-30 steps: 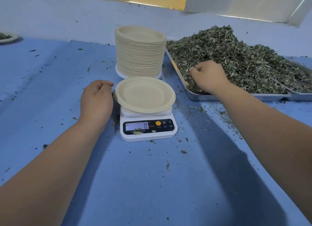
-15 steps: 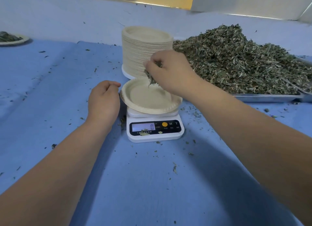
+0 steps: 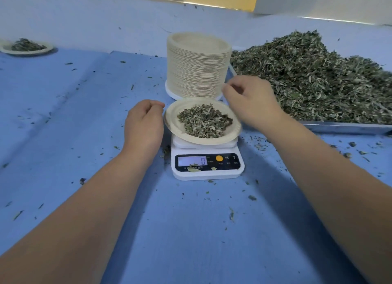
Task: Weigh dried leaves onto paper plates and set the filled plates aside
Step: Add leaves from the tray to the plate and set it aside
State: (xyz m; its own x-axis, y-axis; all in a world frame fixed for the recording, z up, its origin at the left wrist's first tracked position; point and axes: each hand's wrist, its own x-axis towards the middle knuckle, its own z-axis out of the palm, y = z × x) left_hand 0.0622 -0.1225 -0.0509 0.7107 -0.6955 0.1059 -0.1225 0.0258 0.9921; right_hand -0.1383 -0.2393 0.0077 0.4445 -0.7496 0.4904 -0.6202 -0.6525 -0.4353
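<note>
A paper plate (image 3: pixel 172 122) sits on the white digital scale (image 3: pixel 206 165), holding a small heap of dried leaves (image 3: pixel 204 120). The scale's display reads 0. My left hand (image 3: pixel 144 124) rests on the table just left of the plate, fingers loosely curled and holding nothing. My right hand (image 3: pixel 250 102) hovers above the plate's right rim, fingers loosely bent, with nothing visibly held. A big pile of dried leaves (image 3: pixel 311 75) fills a metal tray (image 3: pixel 343 127) at the right.
A tall stack of paper plates (image 3: pixel 198 65) stands right behind the scale. A filled plate (image 3: pixel 26 47) lies at the far left. Blue cloth (image 3: pixel 74 114) covers the table, with leaf crumbs scattered around the scale and tray.
My right hand grabbed leaves from the tray, carried them over the scale and dropped them; the plate now holds a heap. The hand has pulled back to the right. The left hand stayed put.
</note>
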